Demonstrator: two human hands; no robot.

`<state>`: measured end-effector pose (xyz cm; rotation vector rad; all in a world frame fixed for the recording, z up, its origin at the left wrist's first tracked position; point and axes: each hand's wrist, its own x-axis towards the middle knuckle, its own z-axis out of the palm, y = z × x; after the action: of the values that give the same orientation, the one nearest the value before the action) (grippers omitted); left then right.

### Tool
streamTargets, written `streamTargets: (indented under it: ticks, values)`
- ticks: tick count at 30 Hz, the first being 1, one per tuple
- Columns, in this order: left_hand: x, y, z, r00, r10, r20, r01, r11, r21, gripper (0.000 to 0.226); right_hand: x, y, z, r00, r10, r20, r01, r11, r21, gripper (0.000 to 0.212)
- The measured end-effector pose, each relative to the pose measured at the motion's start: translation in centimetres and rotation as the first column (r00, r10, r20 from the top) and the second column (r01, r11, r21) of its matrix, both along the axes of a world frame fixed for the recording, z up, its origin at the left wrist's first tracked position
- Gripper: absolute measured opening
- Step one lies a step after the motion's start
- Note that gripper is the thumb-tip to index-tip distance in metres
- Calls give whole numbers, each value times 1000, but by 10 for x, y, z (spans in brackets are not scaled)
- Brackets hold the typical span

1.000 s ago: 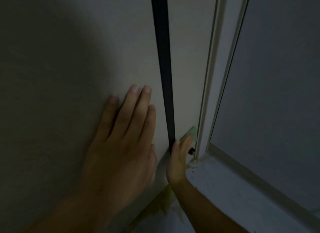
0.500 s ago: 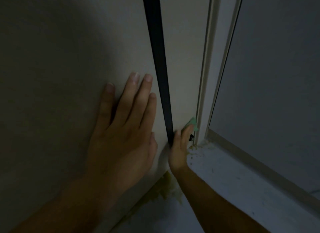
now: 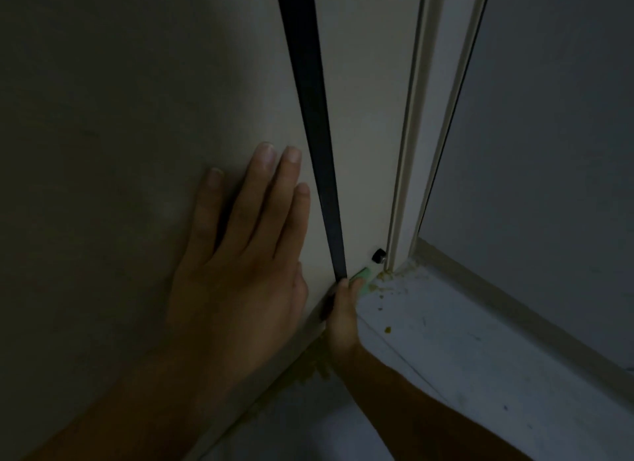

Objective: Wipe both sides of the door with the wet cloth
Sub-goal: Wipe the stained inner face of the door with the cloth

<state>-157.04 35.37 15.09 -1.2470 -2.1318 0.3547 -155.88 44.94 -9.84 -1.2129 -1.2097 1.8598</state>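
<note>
A pale door (image 3: pixel 120 151) stands open edge-on to me, its dark edge strip (image 3: pixel 315 134) running down the middle of the view. My left hand (image 3: pixel 240 254) lies flat with straight fingers on the near face of the door. My right hand (image 3: pixel 343 316) reaches behind the door's lower corner and presses a green cloth (image 3: pixel 364 278) against the far face, close to the floor. Only a small corner of the cloth shows past my fingers; how they hold it is hidden.
A white door frame (image 3: pixel 411 151) runs down just right of the cloth, with a small black stopper (image 3: pixel 378 255) at its foot. A grey wall (image 3: pixel 549 151) fills the right. The pale floor (image 3: pixel 463 357) has yellowish stains near the frame and under the door.
My right hand has slid the cloth down the far face to the door's bottom corner, uncovering the black stopper. My left hand stays flat on the near face.
</note>
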Motion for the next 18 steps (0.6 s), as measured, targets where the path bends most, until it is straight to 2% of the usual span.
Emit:
streamTargets:
  ticks: [2,5,9,12,15,18]
  values:
    - [-1,0,-1,1000,-4,1,4,1000,2,73,2,10,-12,999,36,-25,-37,999,-27,51]
    - [-2,1,-2,1000,-5,0,5,1000,6,76,-7,49,-29,1000,-4,-6,3,981,-192,39]
    - [-3,0,-3,1000,-8,6,8,1000,5,75,-16,34,-33,996,-85,-24,80,980,-183,32]
    - [-1,0,-1,999,-26,29,26,1000,1,77,-12,8,-39,993,-112,-49,97,968,-232,44]
    - [0,-3,6,993,-86,85,83,996,41,76,-19,36,-34,995,-65,-81,47,976,-212,40]
    - [3,-13,16,967,-181,180,166,981,100,69,-24,66,-23,999,14,-31,-20,982,-189,56]
